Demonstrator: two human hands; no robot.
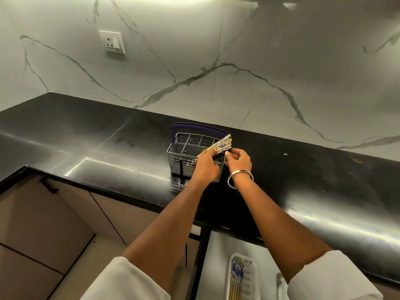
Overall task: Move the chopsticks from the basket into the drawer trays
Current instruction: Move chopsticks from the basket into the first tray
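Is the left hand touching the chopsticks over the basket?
Touching. The head view shows the left hand closed around the lower part of the chopsticks, whose patterned ends fan out above the basket.

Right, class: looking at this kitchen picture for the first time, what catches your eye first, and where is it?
Two bare forearms reach to mid-frame, where the left hand grips a fan of patterned chopsticks above a grey cutlery basket on the black countertop. The right hand, with a metal bangle at its wrist, pinches near the chopstick ends. At bottom, a white drawer tray already holds chopsticks.

Drawer tray [251,278] cut off below — left hand [205,167] hides basket [179,161] corner.
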